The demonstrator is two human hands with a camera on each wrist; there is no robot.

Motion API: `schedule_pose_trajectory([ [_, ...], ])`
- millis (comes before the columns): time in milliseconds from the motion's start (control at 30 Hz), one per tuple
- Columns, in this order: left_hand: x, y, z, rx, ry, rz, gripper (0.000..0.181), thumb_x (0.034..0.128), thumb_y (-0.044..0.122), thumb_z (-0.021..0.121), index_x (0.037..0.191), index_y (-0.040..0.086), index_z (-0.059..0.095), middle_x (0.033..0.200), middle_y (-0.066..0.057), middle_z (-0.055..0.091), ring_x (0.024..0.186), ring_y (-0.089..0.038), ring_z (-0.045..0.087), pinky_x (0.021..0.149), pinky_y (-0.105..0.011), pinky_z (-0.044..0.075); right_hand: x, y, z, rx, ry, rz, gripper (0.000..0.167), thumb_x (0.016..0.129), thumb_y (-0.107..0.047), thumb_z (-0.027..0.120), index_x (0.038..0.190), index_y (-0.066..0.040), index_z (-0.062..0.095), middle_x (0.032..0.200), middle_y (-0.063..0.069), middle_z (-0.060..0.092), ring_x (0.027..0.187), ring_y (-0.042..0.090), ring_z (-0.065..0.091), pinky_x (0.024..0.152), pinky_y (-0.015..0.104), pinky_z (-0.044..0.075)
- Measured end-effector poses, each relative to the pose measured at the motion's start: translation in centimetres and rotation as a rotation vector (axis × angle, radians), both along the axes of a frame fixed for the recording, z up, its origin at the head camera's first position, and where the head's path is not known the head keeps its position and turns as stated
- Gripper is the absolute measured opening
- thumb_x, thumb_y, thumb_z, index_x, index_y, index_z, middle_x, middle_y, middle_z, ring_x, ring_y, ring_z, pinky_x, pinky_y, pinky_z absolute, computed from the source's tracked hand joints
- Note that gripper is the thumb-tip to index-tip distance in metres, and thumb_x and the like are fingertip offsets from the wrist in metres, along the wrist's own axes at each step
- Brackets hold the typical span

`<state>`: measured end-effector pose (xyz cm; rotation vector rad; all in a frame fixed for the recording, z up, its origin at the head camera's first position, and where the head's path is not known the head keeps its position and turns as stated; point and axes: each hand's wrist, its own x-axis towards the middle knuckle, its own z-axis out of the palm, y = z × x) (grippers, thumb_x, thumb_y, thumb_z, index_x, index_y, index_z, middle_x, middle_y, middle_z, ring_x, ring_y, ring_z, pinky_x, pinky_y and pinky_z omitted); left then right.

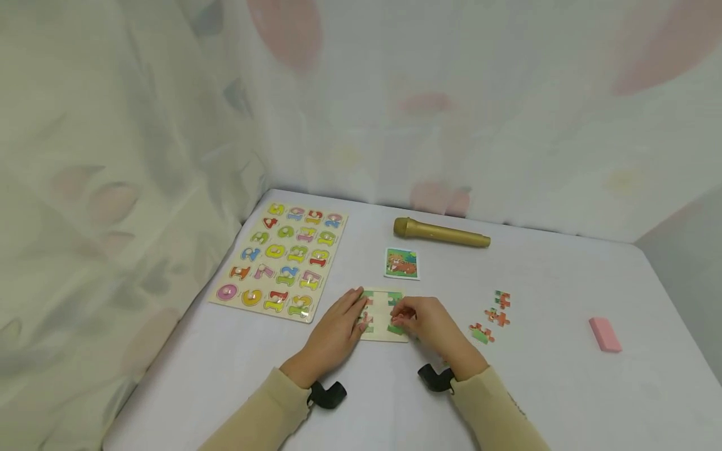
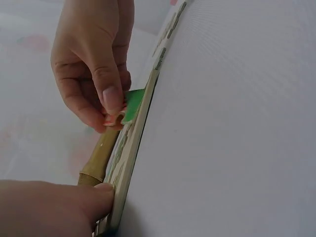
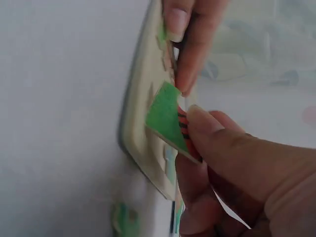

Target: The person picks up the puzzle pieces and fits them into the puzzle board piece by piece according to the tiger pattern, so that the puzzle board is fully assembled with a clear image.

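A small cream puzzle board lies on the table, with several green and orange pieces along its left and right sides. My left hand rests over the board's left edge, fingers extended, and its thumb touches the rim. Over the board's right side, my right hand pinches a jigsaw piece between thumb and fingers. This piece is green with an orange, black-striped part. It is tilted up at the board's surface; whether any edge is seated cannot be told.
Loose jigsaw pieces lie to the right. Beyond the board are a tiger picture card and a gold toy microphone. A number puzzle board lies at the left, a pink block far right. Curtains hang behind and at the left.
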<state>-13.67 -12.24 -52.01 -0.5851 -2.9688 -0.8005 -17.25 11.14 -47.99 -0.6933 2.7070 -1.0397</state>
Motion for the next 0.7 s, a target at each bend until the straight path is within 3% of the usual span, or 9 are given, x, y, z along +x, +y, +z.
schedule_pose_trajectory([
  [167, 0.0, 0.0, 0.0, -0.028, -0.008, -0.014, 0.057, 0.1077, 0.025, 0.061, 0.157, 0.001, 0.045, 0.17, -0.01, 0.031, 0.157, -0.027, 0.024, 0.126, -0.044, 0.025, 0.4, -0.7, -0.1, 0.123, 0.151, 0.113, 0.012, 0.085, -0.004, 0.086, 0.096, -0.008, 0.084, 0.098, -0.002, 0.065, 0.088, 0.016, 0.062, 0.08, 0.033, 0.057],
  [267, 0.0, -0.1, -0.1, -0.058, -0.029, -0.023, 0.059, 0.1092, 0.026, 0.058, 0.16, 0.001, 0.041, 0.172, -0.009, 0.026, 0.159, -0.026, 0.02, 0.127, -0.044, 0.022, 0.7, -1.0, 0.2, 0.22, 0.187, 0.137, 0.013, 0.084, -0.005, 0.087, 0.096, -0.01, 0.085, 0.097, -0.001, 0.067, 0.088, 0.018, 0.061, 0.08, 0.034, 0.057],
  [533, 0.2, -0.1, 0.2, -0.093, -0.032, -0.05, 0.058, 0.1116, 0.025, 0.052, 0.161, 0.0, 0.037, 0.172, -0.011, 0.023, 0.16, -0.027, 0.016, 0.128, -0.043, 0.018, 1.7, -1.1, 1.7, 0.364, 0.133, 0.091, 0.017, 0.091, -0.011, 0.083, 0.108, -0.01, 0.085, 0.086, -0.004, 0.061, 0.073, 0.012, 0.05, 0.063, 0.028, 0.047],
  [633, 0.2, -0.1, 0.1, -0.102, -0.031, -0.048, 0.058, 0.1117, 0.027, 0.051, 0.161, 0.0, 0.036, 0.173, -0.011, 0.023, 0.16, -0.026, 0.015, 0.129, -0.042, 0.017, 2.0, -0.8, 2.4, 0.395, 0.137, 0.073, 0.013, 0.089, -0.013, 0.085, 0.101, -0.011, 0.086, 0.086, -0.004, 0.063, 0.075, 0.013, 0.052, 0.066, 0.03, 0.049],
  [700, 0.2, -0.1, 0.1, -0.109, -0.028, -0.045, 0.059, 0.1118, 0.028, 0.051, 0.161, 0.0, 0.036, 0.173, -0.011, 0.023, 0.16, -0.026, 0.016, 0.129, -0.042, 0.017, 2.1, -0.7, 2.6, 0.396, 0.162, 0.103, 0.013, 0.089, -0.013, 0.084, 0.102, -0.01, 0.085, 0.094, -0.002, 0.069, 0.083, 0.017, 0.059, 0.075, 0.033, 0.055],
])
